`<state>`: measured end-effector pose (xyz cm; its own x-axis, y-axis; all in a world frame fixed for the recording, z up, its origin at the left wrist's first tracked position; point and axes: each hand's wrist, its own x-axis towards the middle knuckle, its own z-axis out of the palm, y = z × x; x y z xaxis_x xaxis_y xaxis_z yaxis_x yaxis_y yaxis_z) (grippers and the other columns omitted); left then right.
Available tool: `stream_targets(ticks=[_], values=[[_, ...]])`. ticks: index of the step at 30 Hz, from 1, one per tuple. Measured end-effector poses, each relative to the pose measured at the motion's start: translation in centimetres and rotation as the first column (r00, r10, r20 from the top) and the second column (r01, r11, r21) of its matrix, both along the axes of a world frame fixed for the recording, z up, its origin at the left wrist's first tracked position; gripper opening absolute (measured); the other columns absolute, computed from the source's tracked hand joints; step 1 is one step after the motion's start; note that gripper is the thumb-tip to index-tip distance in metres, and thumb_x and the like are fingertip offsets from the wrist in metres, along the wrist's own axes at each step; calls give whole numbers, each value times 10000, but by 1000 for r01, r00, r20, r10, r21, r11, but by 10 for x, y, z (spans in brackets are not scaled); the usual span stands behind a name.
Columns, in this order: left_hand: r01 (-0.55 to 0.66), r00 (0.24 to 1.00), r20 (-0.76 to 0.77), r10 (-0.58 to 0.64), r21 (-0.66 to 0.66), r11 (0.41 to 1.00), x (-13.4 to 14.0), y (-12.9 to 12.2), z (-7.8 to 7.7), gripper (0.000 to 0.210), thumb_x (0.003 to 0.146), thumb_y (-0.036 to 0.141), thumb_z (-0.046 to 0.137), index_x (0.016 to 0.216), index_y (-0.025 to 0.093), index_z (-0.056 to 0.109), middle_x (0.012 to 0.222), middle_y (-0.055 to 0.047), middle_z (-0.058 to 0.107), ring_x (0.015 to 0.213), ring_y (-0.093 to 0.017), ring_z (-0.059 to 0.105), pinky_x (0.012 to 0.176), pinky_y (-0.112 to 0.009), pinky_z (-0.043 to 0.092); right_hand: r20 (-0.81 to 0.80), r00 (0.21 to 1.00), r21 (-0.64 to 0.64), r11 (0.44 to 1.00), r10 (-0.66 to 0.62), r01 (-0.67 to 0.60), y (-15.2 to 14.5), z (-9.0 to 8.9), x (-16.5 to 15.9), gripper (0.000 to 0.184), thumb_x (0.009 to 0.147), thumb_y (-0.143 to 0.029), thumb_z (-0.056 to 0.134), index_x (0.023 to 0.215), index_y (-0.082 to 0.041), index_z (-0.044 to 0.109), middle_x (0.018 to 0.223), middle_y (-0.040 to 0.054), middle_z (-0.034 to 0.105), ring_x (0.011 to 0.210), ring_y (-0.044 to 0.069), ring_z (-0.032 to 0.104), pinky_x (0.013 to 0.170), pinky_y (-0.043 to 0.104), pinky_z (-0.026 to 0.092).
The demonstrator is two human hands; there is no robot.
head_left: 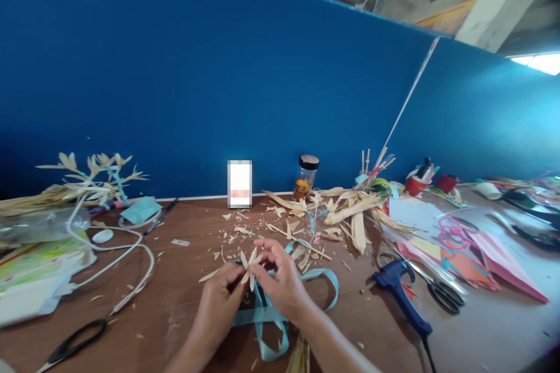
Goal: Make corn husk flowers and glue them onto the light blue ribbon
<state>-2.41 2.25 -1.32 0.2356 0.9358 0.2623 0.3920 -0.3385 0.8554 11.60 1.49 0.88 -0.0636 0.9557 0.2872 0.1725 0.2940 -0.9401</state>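
Observation:
A small flower of pale dried-husk petals (249, 265) sits between my two hands, low in the middle of the head view. My left hand (222, 294) pinches it from the left side. From the right, my right hand (280, 277) grips it between thumb and fingers. Light-blue ribbon (271, 347) loops below and beside the hands on the brown table. Petal scraps (238, 233) lie scattered just beyond. Behind the right hand stands a thin blue-wrapped stem (312, 221) with small husk pieces on it.
A blue glue gun (400, 294) and black-handled scissors (444, 294) lie to the right. Husk strips (354, 213) are heaped beside a black-lidded jar (306, 178). At left are finished-looking husk flowers (98, 172), a white cable (151, 265) and other scissors (79, 341).

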Motion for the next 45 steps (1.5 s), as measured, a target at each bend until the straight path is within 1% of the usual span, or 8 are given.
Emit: stream_targets(ticks=[9,18,22,27,34,38,41,45], values=[[-41,999,-28,45,137,990,2,-5,-1,262,791,228,459,541,172,510,574,3,494,577,-132,466,558,-217,352,-61,998,-75,997,26,-30,-1,1,-1,365,745,-146,548,1098,-207,476,709,-27,582,623,105,529,518,189,369],[-16,1000,-12,18,164,986,5,-7,5,251,815,219,413,625,173,569,594,-2,508,593,-141,470,557,-219,353,-105,994,-81,996,32,-41,1,-4,-2,384,742,-175,564,1114,-196,470,723,-18,578,624,108,524,565,217,400],[-2,1000,16,0,123,992,4,-7,2,276,818,239,408,595,171,555,632,-16,535,640,-157,498,615,-240,380,-146,989,-58,998,29,-38,1,-6,-2,388,729,-161,576,1101,-195,471,777,-5,595,697,122,550,642,235,432],[-13,991,131,13,1,1000,4,-5,-1,239,792,292,476,631,164,597,657,-21,581,661,-160,515,637,-244,396,-159,987,-41,999,20,-26,0,-5,-3,383,722,-162,573,1092,-195,479,794,0,595,712,125,554,672,248,446],[-62,978,195,75,-71,996,3,-4,-4,287,725,315,563,485,156,564,524,10,484,536,-118,433,530,-217,364,-218,975,-43,997,50,-61,0,-5,-5,351,745,-180,555,1087,-199,476,705,-26,552,635,105,526,602,221,419],[-75,964,245,101,-113,991,4,-4,-3,240,685,303,613,504,147,597,545,-2,512,549,-124,460,530,-225,381,-263,961,-79,991,80,-104,0,-6,-6,297,780,-219,523,1072,-187,479,708,-15,559,584,95,513,560,215,408],[-61,948,299,108,-164,985,4,-4,-2,206,655,289,649,520,141,602,565,-5,533,552,-122,472,522,-223,386,-322,942,-100,985,98,-137,0,-6,-5,249,822,-241,466,1063,-181,477,747,7,597,629,108,545,612,237,426],[-84,906,380,187,-270,959,4,-4,-2,218,619,298,684,524,137,571,537,26,492,501,-90,433,470,-196,353,-345,936,-100,989,71,-111,2,-8,-4,217,843,-205,398,1038,-180,490,804,24,620,718,126,571,686,272,446]])
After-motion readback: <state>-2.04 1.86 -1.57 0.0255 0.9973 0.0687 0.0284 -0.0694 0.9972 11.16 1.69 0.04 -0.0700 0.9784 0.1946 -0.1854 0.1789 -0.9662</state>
